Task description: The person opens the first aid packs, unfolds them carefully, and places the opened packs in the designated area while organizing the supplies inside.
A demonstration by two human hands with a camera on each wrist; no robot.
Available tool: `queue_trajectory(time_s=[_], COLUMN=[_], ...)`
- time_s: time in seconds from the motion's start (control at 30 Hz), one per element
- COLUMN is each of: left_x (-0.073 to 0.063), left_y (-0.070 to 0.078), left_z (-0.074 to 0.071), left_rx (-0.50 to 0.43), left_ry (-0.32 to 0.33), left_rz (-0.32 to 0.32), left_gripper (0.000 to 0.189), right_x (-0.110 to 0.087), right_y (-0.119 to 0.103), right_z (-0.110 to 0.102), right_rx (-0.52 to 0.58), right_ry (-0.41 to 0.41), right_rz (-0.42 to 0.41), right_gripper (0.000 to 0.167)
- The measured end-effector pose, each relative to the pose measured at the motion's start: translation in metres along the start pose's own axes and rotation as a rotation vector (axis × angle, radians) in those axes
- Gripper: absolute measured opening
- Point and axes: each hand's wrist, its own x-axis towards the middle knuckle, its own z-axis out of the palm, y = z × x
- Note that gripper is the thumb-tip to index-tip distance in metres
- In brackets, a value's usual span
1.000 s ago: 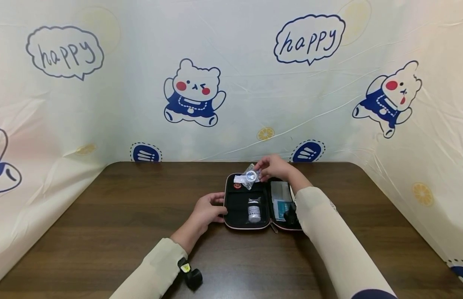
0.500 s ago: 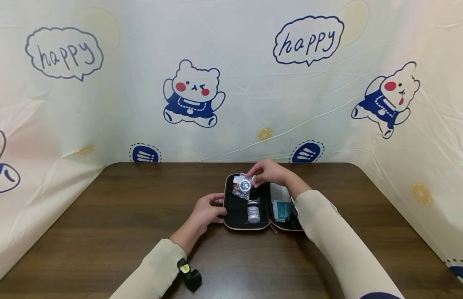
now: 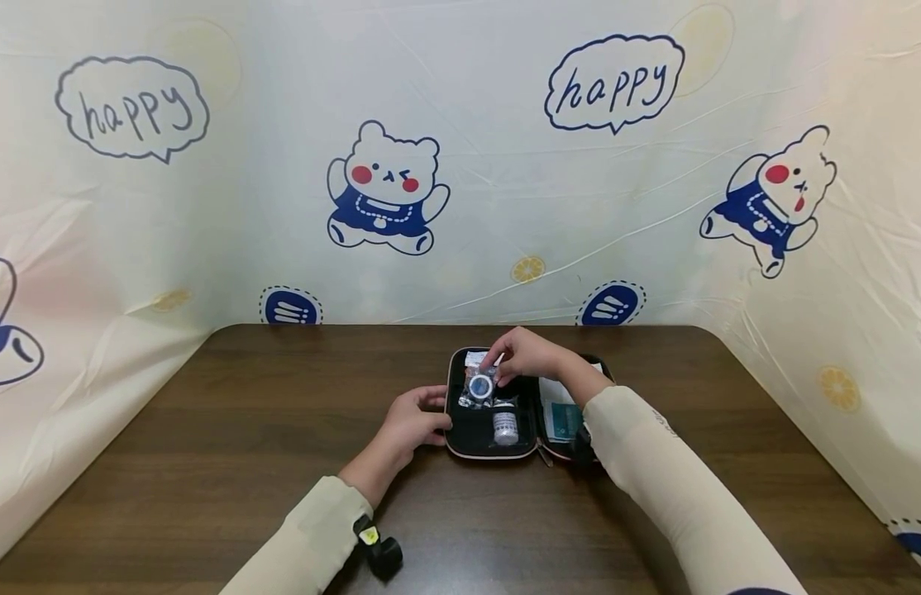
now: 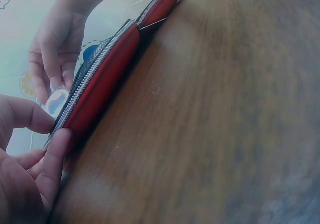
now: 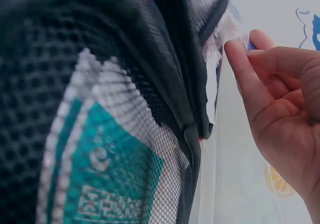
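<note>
An unzipped case (image 3: 471, 431) lies spread open, black inside and red outside. My left hand (image 3: 411, 423) grips its left rim; in the left wrist view, the thumb and fingers pinch the zippered edge (image 4: 95, 76). Over the left half, my right hand (image 3: 531, 354) pinches a clear plastic packet (image 3: 480, 387) with a round white, blue-centred item inside. The right wrist view shows the thumb and index finger (image 5: 245, 78) meeting at the crinkled wrapper. A small white bottle (image 3: 505, 428) in clear wrap lies in the left half, just below the packet.
Behind mesh in the case's right half sits a teal-and-white packet (image 3: 563, 421), partly covered by the right sleeve (image 3: 639, 446). A zipper pull (image 3: 545, 456) hangs at the front hinge. The brown table (image 3: 245, 446) ends at a printed curtain (image 3: 483, 165).
My right hand has moved left and toward me, bringing the packet from the case's back edge down closer to the bottle. My left hand keeps its hold on the rim.
</note>
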Motion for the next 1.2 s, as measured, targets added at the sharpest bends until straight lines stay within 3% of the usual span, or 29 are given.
queue_trajectory(time_s=[0.5, 0.97, 1.2], left_x=[-0.001, -0.001, 0.0], left_y=[-0.001, -0.001, -0.001], left_z=[0.001, 0.001, 0.0], left_rx=[-0.003, -0.007, -0.002], left_ry=[-0.016, -0.009, -0.013], left_rz=[0.035, 0.034, 0.021], left_gripper=[0.056, 0.057, 0.056], right_x=[0.003, 0.002, 0.004], right_y=[-0.006, -0.007, -0.008], right_z=[0.008, 0.01, 0.014], right_rx=[-0.178, -0.178, -0.226], right_ry=[0.004, -0.016, -0.074], right_rz=[-0.079, -0.073, -0.108], right_gripper=[0.019, 0.019, 0.02])
